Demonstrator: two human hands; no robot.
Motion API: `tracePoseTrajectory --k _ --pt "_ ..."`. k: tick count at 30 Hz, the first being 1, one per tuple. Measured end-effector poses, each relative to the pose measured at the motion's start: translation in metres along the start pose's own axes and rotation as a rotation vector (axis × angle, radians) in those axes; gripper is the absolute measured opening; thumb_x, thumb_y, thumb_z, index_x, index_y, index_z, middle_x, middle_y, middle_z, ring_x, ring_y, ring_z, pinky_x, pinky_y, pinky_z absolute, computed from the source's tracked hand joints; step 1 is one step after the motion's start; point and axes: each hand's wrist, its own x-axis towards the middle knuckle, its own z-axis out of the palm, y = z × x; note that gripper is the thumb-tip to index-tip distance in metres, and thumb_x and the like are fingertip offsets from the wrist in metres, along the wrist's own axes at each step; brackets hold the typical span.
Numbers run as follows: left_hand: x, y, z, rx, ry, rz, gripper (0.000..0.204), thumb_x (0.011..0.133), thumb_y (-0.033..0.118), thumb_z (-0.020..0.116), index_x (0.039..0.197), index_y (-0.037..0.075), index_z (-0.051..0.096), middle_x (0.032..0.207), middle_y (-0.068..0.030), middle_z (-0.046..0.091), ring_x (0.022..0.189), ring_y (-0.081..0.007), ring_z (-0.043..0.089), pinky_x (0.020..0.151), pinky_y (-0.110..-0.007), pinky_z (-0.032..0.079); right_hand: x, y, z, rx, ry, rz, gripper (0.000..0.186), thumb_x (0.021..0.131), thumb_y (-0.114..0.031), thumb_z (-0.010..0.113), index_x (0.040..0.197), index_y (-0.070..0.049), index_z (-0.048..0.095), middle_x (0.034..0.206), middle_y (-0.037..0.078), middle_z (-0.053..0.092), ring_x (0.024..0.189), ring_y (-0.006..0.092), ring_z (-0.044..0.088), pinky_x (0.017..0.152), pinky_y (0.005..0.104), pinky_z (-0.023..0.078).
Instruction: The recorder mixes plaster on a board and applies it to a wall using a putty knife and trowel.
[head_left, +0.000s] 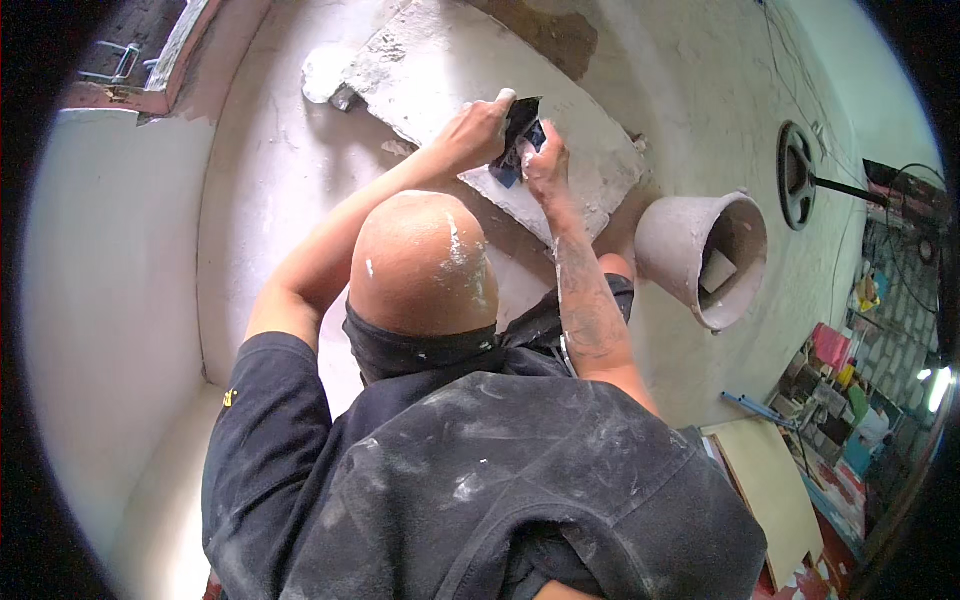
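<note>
Both my hands are on a crumpled black and dark blue piece (519,128), thin and slightly glossy; whether it is plastic or cloth I cannot tell. My left hand (478,130) is closed round its left side, thumb pointing up. From the right, my right hand (545,165) pinches it between thumb and fingers. Pale dust whitens the fingertips. Beneath the hands lies a broad, plaster-smeared board (590,150), with rough, crusted edges. My bent left knee (425,260), streaked with white, is close to the near side of the board.
To the right stands a plaster-coated bucket (672,235) with a pale flat piece inside. Beyond it is a dark wheel-shaped base on a pole (797,175). A white lump (325,75) sits by the board's far left corner. Boards (765,480) and clutter occupy the lower right.
</note>
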Motion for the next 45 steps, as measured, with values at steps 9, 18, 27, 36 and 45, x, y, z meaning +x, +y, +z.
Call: tracePoseTrajectory --k 9,18,27,36,45 --pt "0.008 -0.019 -0.008 0.106 0.122 0.128 0.026 0.073 -0.003 0.054 0.098 0.003 0.054 0.08 -0.0195 0.062 0.076 -0.0417 0.06 0.072 -0.044 0.049 -0.005 0.008 -0.081 -0.112 0.014 0.124 0.028 0.077 -0.01 0.065 0.103 -0.002 0.06 0.085 0.015 0.063 0.079 0.023 0.063 0.073 0.034 0.048" --pt "-0.011 -0.027 -0.015 0.145 0.265 0.524 0.026 0.057 -0.003 0.061 0.078 0.007 0.05 0.088 -0.0079 0.053 0.09 -0.0302 0.054 0.08 -0.04 0.047 -0.043 -0.023 -0.106 -0.514 -0.166 -0.592 0.025 0.07 0.001 0.055 0.093 -0.003 0.064 0.09 0.012 0.061 0.085 0.0302 0.059 0.071 0.0388 0.049" --pt "-0.024 -0.018 -0.007 0.037 0.236 0.548 0.025 0.057 -0.006 0.058 0.078 0.007 0.051 0.086 -0.0089 0.052 0.084 -0.0316 0.054 0.07 -0.04 0.047 0.011 0.017 -0.054 -0.503 -0.171 -0.729 0.026 0.069 0.003 0.056 0.094 -0.001 0.06 0.09 0.014 0.058 0.086 0.0306 0.058 0.073 0.0395 0.049" --pt "-0.034 -0.013 -0.036 -0.066 0.388 -0.101 0.021 0.077 0.01 0.067 0.096 0.004 0.061 0.087 -0.0174 0.067 0.078 -0.0304 0.067 0.069 -0.038 0.051 0.028 0.027 -0.062 -0.584 -0.072 -0.75 0.013 0.065 0.003 0.058 0.072 -0.003 0.049 0.081 0.012 0.056 0.083 0.0292 0.057 0.07 0.0392 0.046" --pt "0.003 0.052 -0.058 0.217 0.04 0.278 0.015 0.071 0.009 0.062 0.084 0.002 0.061 0.074 -0.0207 0.061 0.071 -0.0399 0.06 0.064 -0.043 0.049 -0.002 -0.005 -0.047 -0.407 -0.149 -0.968 0.01 0.066 -0.001 0.065 0.075 0.0 0.059 0.08 0.01 0.054 0.077 0.0284 0.055 0.066 0.0401 0.047"
